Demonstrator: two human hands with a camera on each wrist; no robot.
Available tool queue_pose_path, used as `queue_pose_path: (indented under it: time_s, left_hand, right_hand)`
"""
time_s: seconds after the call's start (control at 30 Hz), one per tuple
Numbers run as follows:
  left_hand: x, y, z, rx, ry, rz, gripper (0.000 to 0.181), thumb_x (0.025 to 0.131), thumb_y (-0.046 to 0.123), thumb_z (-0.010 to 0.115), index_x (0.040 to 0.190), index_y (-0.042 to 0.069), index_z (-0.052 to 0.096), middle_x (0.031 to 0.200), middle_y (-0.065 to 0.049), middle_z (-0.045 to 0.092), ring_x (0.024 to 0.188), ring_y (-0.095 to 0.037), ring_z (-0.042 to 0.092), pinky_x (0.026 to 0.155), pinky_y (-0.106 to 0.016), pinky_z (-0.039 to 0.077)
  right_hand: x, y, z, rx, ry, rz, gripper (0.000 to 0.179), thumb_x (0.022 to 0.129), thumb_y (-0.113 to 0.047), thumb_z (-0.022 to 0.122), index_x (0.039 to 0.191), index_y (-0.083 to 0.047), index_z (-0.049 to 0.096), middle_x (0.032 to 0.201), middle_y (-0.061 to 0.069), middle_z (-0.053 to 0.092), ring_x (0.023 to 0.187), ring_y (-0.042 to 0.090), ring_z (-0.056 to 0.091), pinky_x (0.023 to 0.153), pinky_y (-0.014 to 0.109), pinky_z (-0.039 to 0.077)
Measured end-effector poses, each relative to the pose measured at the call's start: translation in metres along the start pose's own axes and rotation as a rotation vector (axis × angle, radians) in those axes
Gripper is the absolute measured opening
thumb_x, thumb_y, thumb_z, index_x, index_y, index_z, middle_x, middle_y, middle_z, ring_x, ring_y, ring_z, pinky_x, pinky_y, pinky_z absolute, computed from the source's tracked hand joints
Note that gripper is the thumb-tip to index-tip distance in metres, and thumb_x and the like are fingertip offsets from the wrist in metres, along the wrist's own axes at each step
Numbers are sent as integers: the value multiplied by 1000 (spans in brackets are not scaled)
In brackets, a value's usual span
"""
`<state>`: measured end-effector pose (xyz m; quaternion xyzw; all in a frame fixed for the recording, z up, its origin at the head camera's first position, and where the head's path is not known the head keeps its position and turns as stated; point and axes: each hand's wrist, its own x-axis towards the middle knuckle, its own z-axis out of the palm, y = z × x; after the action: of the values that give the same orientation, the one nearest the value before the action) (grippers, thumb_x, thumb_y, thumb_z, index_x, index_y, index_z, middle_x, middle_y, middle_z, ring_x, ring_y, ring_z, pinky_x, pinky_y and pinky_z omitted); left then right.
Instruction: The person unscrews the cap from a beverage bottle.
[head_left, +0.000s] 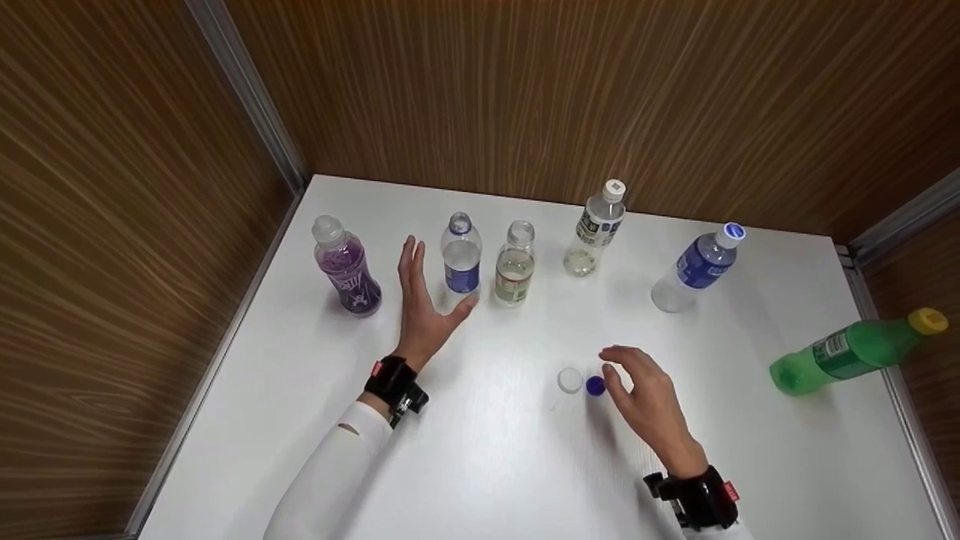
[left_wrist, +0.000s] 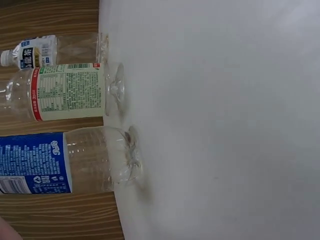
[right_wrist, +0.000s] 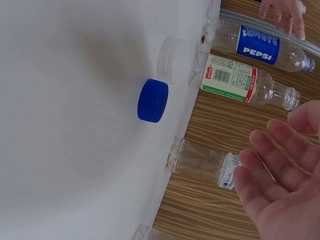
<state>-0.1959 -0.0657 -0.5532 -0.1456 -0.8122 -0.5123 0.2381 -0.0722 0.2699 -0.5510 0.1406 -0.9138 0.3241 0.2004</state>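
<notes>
My left hand [head_left: 427, 322] is beside the uncapped Pepsi bottle [head_left: 462, 259], fingers straight and thumb spread near its base; no grip on the bottle shows. The left wrist view has this blue-labelled bottle [left_wrist: 90, 159] upright on the table. To its right stands an uncapped clear bottle with a pale green label [head_left: 514, 274]. My right hand [head_left: 651, 405] hovers by a small blue cap [head_left: 595, 385], fingers loosely bent. In the right wrist view the hand [right_wrist: 287, 185] holds nothing, and the blue cap [right_wrist: 153, 101] lies apart from it, next to a clear cap [right_wrist: 171, 60].
A purple drink bottle [head_left: 351, 270] stands left of my left hand. Behind are a white-capped bottle [head_left: 596, 229] and a blue-labelled bottle with a blue-topped cap [head_left: 697, 266]. A green bottle with a yellow cap [head_left: 855, 351] is far right. Wood-grain panels [head_left: 487, 97] border the white table [head_left: 465, 450].
</notes>
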Motion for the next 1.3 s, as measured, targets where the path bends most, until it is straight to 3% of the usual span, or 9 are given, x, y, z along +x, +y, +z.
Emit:
queue_pose_path:
  time_s: [0.2, 0.4, 0.63, 0.87, 1.1, 1.3]
  left_hand:
    - [-3, 4, -20, 0, 55, 131, 90, 91, 54, 63, 155, 2, 28, 165, -22, 21, 156, -39, 14, 122, -59, 21]
    - [-8, 4, -43, 48, 66, 223, 77, 90, 42, 67, 148, 4, 36, 159, -21, 33, 153, -43, 23, 123, -56, 23]
    - [-16, -5, -67, 104, 180, 281, 76, 86, 37, 73, 146, 4, 39, 160, -24, 32, 153, -45, 21, 123, -57, 22]
    - [-18, -18, -83, 119, 279, 202, 86, 84, 39, 77, 150, 5, 33, 165, -24, 20, 156, -40, 12, 124, -58, 16]
    - [-15, -40, -90, 128, 318, 10, 106, 80, 34, 87, 158, 8, 20, 170, -18, 7, 159, -28, 2, 125, -53, 14]
    - [-6, -56, -94, 58, 376, -140, 115, 78, 31, 90, 161, 3, 15, 170, -17, 8, 158, -24, 7, 126, -45, 13]
  right_hand:
    - [0, 2, -1, -14, -14, -18, 19, 91, 2, 73, 110, -4, 74, 113, 12, 72, 110, 30, 69, 92, 41, 51]
    - [-2, 3, -1, -24, -26, -34, 20, 90, 2, 74, 109, -4, 75, 113, 11, 72, 109, 30, 69, 91, 43, 53]
    - [0, 3, 0, -21, -31, -37, 20, 89, 3, 74, 108, -3, 75, 114, 10, 72, 109, 29, 68, 91, 42, 51]
    - [1, 1, 1, -11, -30, -31, 20, 90, 2, 74, 108, -3, 75, 114, 10, 73, 110, 29, 68, 93, 39, 49]
    - [1, 0, 3, 7, -33, -22, 20, 90, 3, 73, 109, -3, 75, 115, 11, 72, 111, 29, 68, 94, 36, 49]
    - [0, -1, 5, 13, -13, -53, 21, 90, 4, 73, 111, -1, 74, 118, 13, 70, 112, 29, 68, 92, 36, 50]
